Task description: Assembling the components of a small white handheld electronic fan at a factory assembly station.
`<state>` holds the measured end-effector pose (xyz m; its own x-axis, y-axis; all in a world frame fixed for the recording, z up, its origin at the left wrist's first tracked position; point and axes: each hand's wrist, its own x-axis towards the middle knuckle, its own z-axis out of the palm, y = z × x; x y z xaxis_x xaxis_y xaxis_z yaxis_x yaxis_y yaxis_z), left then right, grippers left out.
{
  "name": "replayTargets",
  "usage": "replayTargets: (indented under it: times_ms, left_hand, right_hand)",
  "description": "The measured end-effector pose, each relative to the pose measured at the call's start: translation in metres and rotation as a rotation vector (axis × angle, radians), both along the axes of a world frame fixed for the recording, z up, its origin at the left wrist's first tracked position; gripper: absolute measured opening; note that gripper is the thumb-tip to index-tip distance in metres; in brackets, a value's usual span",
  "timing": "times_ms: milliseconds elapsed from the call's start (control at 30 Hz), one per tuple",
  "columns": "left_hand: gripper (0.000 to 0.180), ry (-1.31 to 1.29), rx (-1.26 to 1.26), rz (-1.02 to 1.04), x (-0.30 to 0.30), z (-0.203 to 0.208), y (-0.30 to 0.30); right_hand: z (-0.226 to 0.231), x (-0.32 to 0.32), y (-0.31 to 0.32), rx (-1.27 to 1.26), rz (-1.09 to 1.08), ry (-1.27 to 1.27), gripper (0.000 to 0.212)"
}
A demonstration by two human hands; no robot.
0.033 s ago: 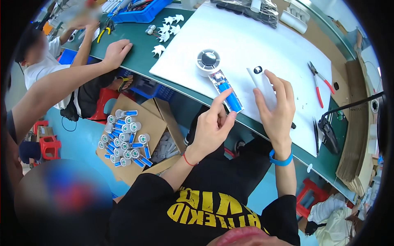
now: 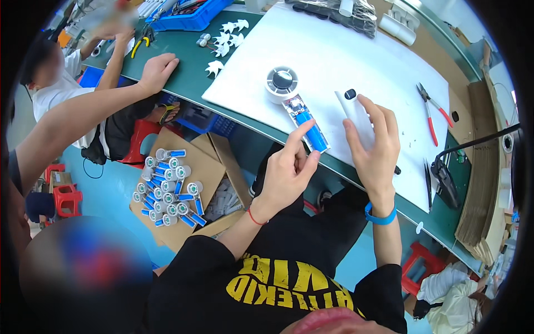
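While pinching a fan unit (image 2: 293,106) with the loosely curled left hand (image 2: 286,172) — over the white sheet (image 2: 345,50) — holds a white casing (image 2: 360,118) in the half-closed right hand (image 2: 377,142), just beside it.

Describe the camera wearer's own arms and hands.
The left hand is ungloved, with a thin red cord-like bracelet at the wrist. The right hand, also ungloved, has a wider, smooth blue wristband. The sleeves are short, black fabric.
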<state>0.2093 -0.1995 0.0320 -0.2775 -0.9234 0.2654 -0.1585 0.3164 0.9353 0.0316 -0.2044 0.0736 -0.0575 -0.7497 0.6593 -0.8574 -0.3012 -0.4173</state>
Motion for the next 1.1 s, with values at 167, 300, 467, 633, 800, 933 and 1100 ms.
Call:
replayTargets:
  times_ms: [167,300,467,633,800,933,1100]
  left_hand:
    - [0.053,-0.001,0.009,-0.011,-0.0002,-0.0003,0.0024]
    - [0.053,0.002,0.006,-0.007,-0.0009,-0.0020,0.0045]
    - [0.053,-0.008,0.015,0.001,0.0010,-0.0013,0.0042]
    - [0.055,0.015,0.047,-0.030,-0.0004,-0.0002,0.0049]
    - [0.054,0.014,0.034,-0.038,-0.0007,-0.0001,0.0040]
    - [0.053,0.013,0.027,-0.046,-0.0009,-0.0023,0.0013]
    - [0.053,-0.024,0.019,-0.002,0.0089,0.0015,-0.0004]
  right_hand:
    - [0.0017,0.0030,0.0016,-0.014,0.017,-0.036,0.038]
    - [-0.0001,0.0020,0.0023,-0.016,0.019,-0.016,0.036]
    - [0.0012,0.0043,0.0016,-0.008,0.033,-0.010,0.035]
    - [-0.0018,0.0013,0.0005,0.011,0.023,-0.002,0.034]
    - [0.0003,0.0018,0.0014,0.041,-0.010,-0.016,0.033]
    - [0.0013,0.0020,0.0003,0.063,-0.022,-0.020,0.034]
    - [0.0053,0.0066,0.0003,0.099,-0.042,-0.036,0.037]
